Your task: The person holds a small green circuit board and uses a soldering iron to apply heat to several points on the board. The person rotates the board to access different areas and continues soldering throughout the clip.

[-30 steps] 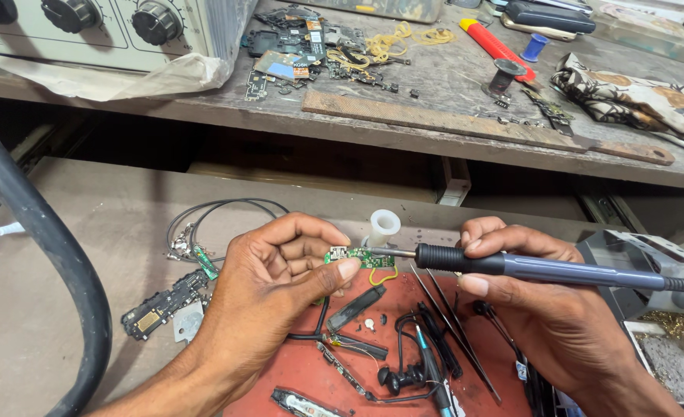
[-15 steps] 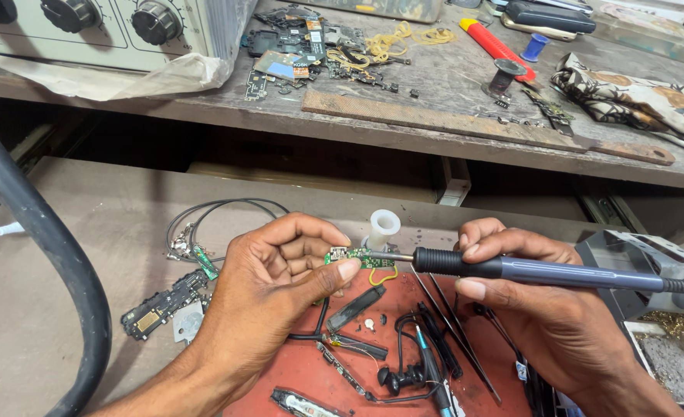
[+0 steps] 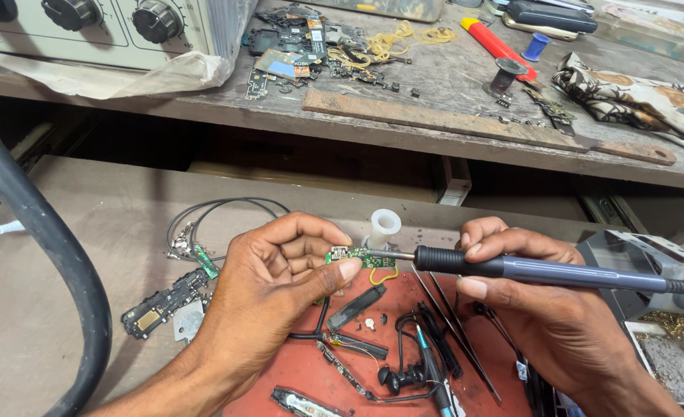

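While the tip sat on the board, these were the weak points:

Left hand: pinched shut on the small green circuit board, thumb under, fingers curled over, at frame centre, held in the air above the red mat.

Right hand: wrapped shut round the soldering iron, pen grip; tip met the board's right end, just below the white plastic spool.

Burn risk: thumb tip lay just beside the hot tip; a small slip would likely have touched skin.

Board slip: nothing clamped it, only a finger pinch; push from the iron could have twisted it and smeared solder across neighbouring pads.

Yellow wire: looped under the board near the tip; insulation could have melted if the iron drifted down.

Overheat: dwell on so small a board looked likely to lift a pad; joint itself too small to judge.

Clutter: tweezers, black earphone cable and loose strips lay on the mat right under the hands; a dropped blob or dropped board would have landed among them.

Iron cord: ran off to right of frame past the grey case; a snag there could have jerked the tip.

Upper surface: scrap boards and wooden file well apart, no concern.
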